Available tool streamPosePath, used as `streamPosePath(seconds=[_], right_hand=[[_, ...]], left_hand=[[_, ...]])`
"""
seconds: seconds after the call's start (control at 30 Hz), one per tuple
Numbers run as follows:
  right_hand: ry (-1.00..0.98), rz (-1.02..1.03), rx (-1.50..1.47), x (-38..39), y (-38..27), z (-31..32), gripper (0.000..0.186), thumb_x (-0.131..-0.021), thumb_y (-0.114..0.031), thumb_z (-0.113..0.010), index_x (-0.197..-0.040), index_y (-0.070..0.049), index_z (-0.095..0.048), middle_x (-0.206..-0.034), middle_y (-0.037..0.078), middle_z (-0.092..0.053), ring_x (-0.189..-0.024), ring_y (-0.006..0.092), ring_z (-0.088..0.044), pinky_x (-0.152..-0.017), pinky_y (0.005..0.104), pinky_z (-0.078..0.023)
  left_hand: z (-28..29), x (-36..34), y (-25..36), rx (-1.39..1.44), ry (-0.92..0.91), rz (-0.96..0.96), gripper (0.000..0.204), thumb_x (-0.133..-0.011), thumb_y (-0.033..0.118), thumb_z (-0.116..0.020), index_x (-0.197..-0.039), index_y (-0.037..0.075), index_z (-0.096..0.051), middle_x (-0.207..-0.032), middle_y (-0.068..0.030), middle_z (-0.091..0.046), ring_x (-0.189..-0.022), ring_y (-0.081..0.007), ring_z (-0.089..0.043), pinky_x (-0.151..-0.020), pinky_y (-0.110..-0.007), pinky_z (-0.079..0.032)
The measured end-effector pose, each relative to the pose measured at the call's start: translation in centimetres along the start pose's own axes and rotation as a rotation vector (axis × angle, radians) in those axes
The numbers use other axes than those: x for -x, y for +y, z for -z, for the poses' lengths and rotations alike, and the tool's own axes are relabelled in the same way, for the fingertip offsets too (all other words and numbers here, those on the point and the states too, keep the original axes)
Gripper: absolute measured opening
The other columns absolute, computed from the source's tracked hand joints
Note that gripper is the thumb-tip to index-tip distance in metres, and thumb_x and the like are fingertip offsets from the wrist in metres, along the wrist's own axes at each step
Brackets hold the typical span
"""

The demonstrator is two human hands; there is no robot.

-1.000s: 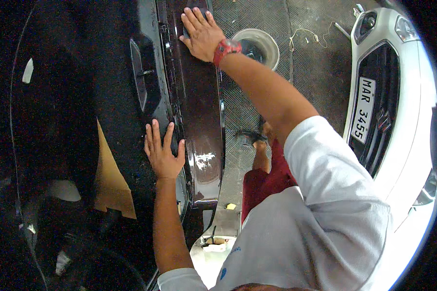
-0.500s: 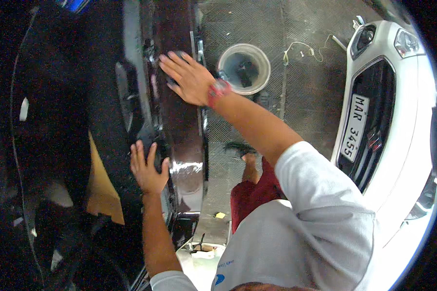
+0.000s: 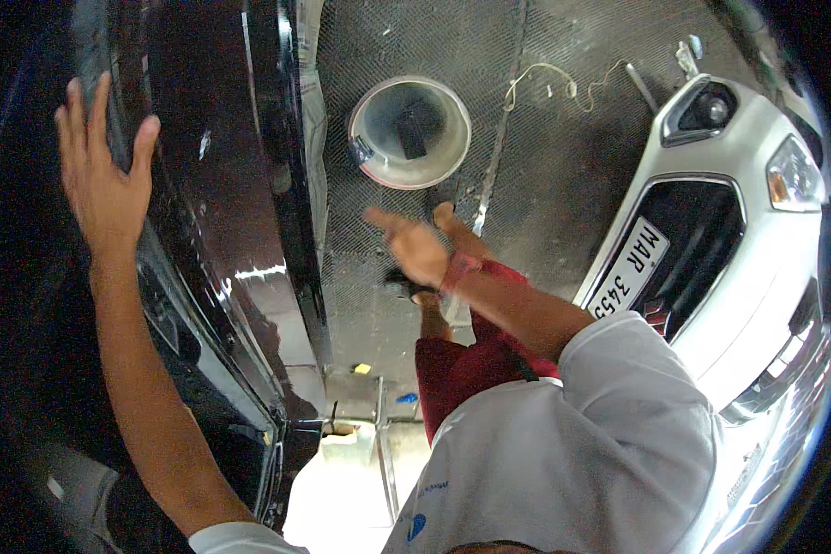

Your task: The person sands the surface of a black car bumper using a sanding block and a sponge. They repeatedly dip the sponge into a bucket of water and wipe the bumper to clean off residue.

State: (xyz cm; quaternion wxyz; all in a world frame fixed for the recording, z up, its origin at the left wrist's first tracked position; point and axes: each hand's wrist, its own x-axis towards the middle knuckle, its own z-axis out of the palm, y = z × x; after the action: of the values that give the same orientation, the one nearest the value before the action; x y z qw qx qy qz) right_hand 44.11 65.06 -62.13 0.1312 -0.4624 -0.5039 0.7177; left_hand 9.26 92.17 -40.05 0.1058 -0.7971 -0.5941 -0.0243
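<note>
At left, maroon panel [image 3: 226,203], lengthwise slanting down-right

A head-worn fisheye view looks down from nearby onto left hand [image 3: 111,185] and right hand [image 3: 417,251]

Car panel [image 3: 208,102] — glossy, dark maroon

Two cars show, one dark car [image 3: 217,138] along the left of the frame and one white car [image 3: 757,272] at the right, the latter with one number plate [image 3: 630,263], one headlight [image 3: 797,173] and one round lamp [image 3: 714,109] visible. There are two hands, one left hand [image 3: 111,189] at upper left and one right hand [image 3: 418,254] near the centre, with one red wristband [image 3: 461,270]. The floor [image 3: 609,166] bears one pail [image 3: 463,138] holding one dark item [image 3: 412,129], one pale cord [image 3: 571,85], one yellow scrap [image 3: 362,369] and one blue scrap [image 3: 406,399].
</note>
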Motion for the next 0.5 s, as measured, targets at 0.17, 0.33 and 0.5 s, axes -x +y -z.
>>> streamPosePath(seconds=[0.17,0.33,0.5], right_hand=[[0.217,-0.637,0.103,-13.4,12.7,9.9,0.051,-0.100,-0.042,-0.073,-0.133,-0.003,-0.072,-0.113,0.020,-0.080,-0.108,0.0356,-0.075,-0.099,0.0433,-0.055],[-0.482,-0.027,1.202,-25.3,28.6,13.6,0.062,-0.086,-0.052,-0.085,-0.116,0.002,-0.079,-0.112,0.017,-0.083,-0.115,0.0398,-0.072,-0.110,0.0471,-0.052],[-0.233,-0.283,0.914,-29.9,41.1,11.9,0.054,-0.086,-0.053,-0.083,-0.103,-0.002,-0.084,-0.113,0.016,-0.082,-0.119,0.0391,-0.072,-0.111,0.0482,-0.053]], left_hand=[[-0.4,0.6,-0.9,-0.047,-0.153,-0.029,0.093,-0.093,0.051,-0.084,-0.169,0.017,-0.043,-0.180,-0.0200,-0.027,-0.164,-0.0460,-0.028,-0.134,-0.059,-0.025],[0.5,1.2,-2.0,-0.154,-0.324,0.060,0.087,-0.097,0.033,-0.085,-0.169,0.009,-0.042,-0.177,-0.0269,-0.029,-0.165,-0.0447,-0.027,-0.133,-0.059,-0.024],[1.7,2.5,-2.6,-0.242,-0.371,0.204,0.089,-0.101,0.031,-0.081,-0.170,0.001,-0.033,-0.178,-0.0278,-0.025,-0.166,-0.0425,-0.023,-0.135,-0.059,-0.018]])
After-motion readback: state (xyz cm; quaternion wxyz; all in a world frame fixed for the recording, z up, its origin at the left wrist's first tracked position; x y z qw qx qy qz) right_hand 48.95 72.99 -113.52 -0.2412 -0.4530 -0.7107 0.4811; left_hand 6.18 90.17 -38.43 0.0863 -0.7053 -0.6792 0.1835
